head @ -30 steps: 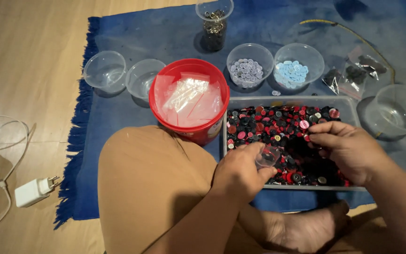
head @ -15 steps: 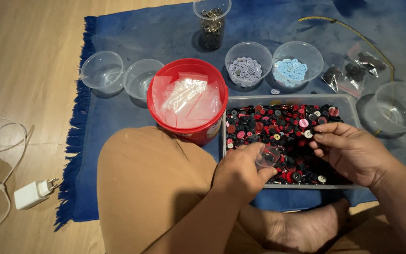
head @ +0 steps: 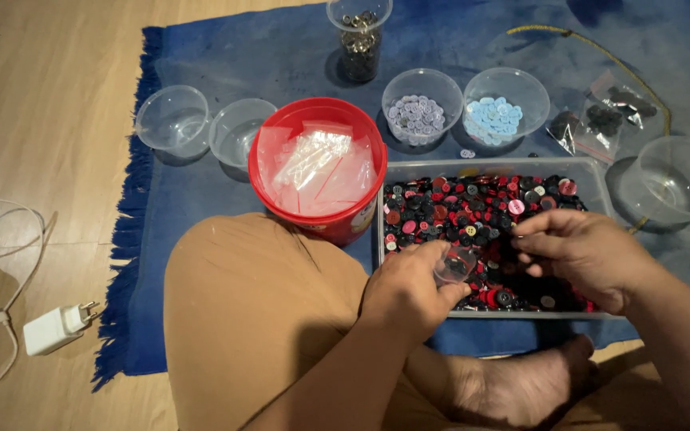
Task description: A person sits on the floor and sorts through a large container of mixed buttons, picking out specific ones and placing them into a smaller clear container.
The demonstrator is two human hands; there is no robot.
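Wooden flooring [head: 49, 88] runs pale down the left side, where a white charger plug [head: 56, 328] lies with its thin cable [head: 5, 219] looping beside a dark round object cut off by the frame edge. A blue fringed rug [head: 225, 48] covers the rest of the floor. On it, from the left, stand two empty clear plastic bowls [head: 173, 120], touching each other, then a red tub [head: 318, 168] holding small clear bags. Behind the tub is a tall clear cup [head: 358, 38] of dark metal bits, then a bowl of pale lilac buttons [head: 422, 104] and a bowl of light blue buttons [head: 505, 102].

The person's tan-clad knee fills the foreground. The left hand [head: 409, 287] is closed around a small clear cup [head: 455, 263], held at the near edge of the grey tray [head: 592, 172]; the cup tilts, its mouth pointing right toward the other hand, its long axis roughly level. The tray's long side runs left to right, and it is full of red, black and pink buttons [head: 457, 211].

The right hand [head: 580, 255] hovers over the tray, fingertips pinched together just beside the cup; whether they clasp a button I cannot tell. Farther right lie small bags of dark buttons [head: 600, 120] and a large empty clear bowl [head: 680, 179].
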